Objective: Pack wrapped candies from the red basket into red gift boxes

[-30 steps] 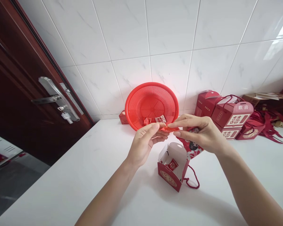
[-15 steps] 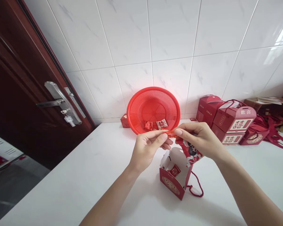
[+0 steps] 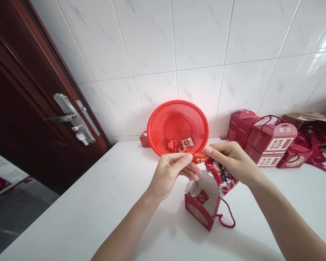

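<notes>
Between my two hands a small red-orange wrapped candy [image 3: 200, 158] with gold characters is stretched level above the box. My left hand [image 3: 171, 171] pinches its left end between thumb and forefinger, the other fingers loosely curled. My right hand [image 3: 232, 159] is closed on its right end and also on a red printed packet [image 3: 223, 176], which hangs down with a cartoon figure and white flowers on it. Below stands an open red gift box [image 3: 199, 212] with a cord handle [image 3: 228, 221]. Inside it lies a red wrapped sweet [image 3: 202, 197].
A red plastic basket [image 3: 178, 105] leans against the tiled wall, holding several wrapped sweets [image 3: 187, 143]. Stacked red gift boxes [image 3: 271, 141] stand at the right, beside red ribbons and bags [image 3: 312, 152]. A small red box [image 3: 145, 139] sits behind the basket. At left is a door [image 3: 21, 90].
The candy has turned so that its gold lettering shows, and the printed packet hangs slightly lower and further right. Both hands keep their hold. The view has shifted slightly.
</notes>
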Action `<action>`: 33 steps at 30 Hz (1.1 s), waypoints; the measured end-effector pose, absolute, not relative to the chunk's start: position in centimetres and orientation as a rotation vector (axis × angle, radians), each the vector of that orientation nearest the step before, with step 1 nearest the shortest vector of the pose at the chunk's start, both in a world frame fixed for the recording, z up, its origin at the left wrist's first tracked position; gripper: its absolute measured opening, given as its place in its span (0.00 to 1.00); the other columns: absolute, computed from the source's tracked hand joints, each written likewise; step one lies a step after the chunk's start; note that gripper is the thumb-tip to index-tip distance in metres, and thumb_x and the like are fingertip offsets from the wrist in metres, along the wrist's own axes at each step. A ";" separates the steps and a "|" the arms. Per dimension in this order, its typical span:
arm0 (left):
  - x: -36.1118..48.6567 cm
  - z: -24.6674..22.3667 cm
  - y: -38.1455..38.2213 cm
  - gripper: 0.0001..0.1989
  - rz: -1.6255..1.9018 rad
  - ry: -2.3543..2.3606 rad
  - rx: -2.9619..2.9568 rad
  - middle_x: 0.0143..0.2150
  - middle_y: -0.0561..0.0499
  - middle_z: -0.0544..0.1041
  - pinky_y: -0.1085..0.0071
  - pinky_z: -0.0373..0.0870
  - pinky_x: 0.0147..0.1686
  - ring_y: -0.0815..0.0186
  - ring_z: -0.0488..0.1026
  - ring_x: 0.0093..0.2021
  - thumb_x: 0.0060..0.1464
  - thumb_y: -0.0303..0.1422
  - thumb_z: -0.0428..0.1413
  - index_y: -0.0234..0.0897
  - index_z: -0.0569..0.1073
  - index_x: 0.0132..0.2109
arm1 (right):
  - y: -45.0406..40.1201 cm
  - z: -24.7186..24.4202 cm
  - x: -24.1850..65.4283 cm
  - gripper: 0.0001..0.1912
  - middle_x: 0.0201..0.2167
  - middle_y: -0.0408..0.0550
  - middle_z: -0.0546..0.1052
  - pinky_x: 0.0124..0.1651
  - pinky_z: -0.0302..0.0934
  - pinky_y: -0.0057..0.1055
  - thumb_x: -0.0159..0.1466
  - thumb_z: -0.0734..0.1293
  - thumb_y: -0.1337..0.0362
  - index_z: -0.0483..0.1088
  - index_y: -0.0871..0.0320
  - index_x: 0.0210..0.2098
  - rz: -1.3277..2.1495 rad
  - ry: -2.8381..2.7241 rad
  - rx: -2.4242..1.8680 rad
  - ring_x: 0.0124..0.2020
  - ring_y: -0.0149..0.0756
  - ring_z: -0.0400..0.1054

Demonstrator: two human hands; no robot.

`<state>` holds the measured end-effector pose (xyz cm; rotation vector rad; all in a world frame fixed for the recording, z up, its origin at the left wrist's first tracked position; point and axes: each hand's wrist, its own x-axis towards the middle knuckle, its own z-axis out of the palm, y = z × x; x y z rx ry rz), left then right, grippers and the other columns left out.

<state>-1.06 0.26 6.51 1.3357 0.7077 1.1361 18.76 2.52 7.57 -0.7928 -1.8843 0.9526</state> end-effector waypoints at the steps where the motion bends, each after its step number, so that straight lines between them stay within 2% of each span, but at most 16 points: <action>1: -1.1 6.5 0.3 0.17 1.135 0.709 1.337 0.27 0.47 0.81 0.77 0.74 0.29 0.70 0.76 0.25 0.60 0.40 0.59 0.33 0.82 0.29 | 2.5 7.6 18.8 0.29 0.20 0.37 0.47 0.23 0.37 0.28 0.68 0.62 0.45 0.52 0.57 0.19 0.955 -1.887 -0.795 0.22 0.25 0.40; 9: -1.0 6.4 0.3 0.17 1.143 0.740 1.345 0.27 0.47 0.81 0.76 0.74 0.28 0.70 0.76 0.24 0.60 0.40 0.59 0.33 0.81 0.28 | 2.5 7.6 18.8 0.29 0.20 0.37 0.48 0.23 0.38 0.29 0.68 0.62 0.46 0.52 0.57 0.19 0.969 -1.895 -0.796 0.22 0.25 0.41; 19: -0.8 6.3 0.6 0.15 1.199 0.795 1.341 0.28 0.48 0.82 0.75 0.75 0.29 0.69 0.76 0.25 0.59 0.40 0.60 0.33 0.80 0.30 | 2.5 7.6 18.8 0.28 0.20 0.37 0.49 0.23 0.38 0.29 0.67 0.63 0.45 0.60 0.58 0.20 0.998 -1.886 -0.816 0.22 0.26 0.42; 23: -0.8 6.1 0.6 0.12 1.266 0.799 1.326 0.29 0.48 0.82 0.73 0.76 0.33 0.67 0.78 0.28 0.58 0.40 0.60 0.34 0.80 0.34 | 2.2 7.9 18.8 0.26 0.19 0.38 0.56 0.23 0.42 0.28 0.65 0.65 0.44 0.66 0.59 0.23 1.014 -1.868 -0.859 0.22 0.26 0.47; 28: -0.7 6.1 0.7 0.11 1.370 0.752 1.339 0.34 0.47 0.83 0.68 0.78 0.39 0.62 0.81 0.35 0.57 0.38 0.61 0.34 0.81 0.40 | 2.1 8.2 18.8 0.27 0.23 0.44 0.70 0.25 0.53 0.28 0.64 0.65 0.41 0.72 0.59 0.24 0.965 -1.821 -0.893 0.25 0.31 0.62; 33: -0.7 5.9 0.7 0.11 1.428 0.755 1.365 0.36 0.47 0.84 0.64 0.78 0.42 0.60 0.81 0.37 0.54 0.39 0.63 0.35 0.81 0.40 | 2.1 8.3 18.9 0.22 0.28 0.48 0.77 0.27 0.61 0.28 0.61 0.70 0.45 0.76 0.59 0.34 1.098 -1.783 -0.889 0.29 0.35 0.70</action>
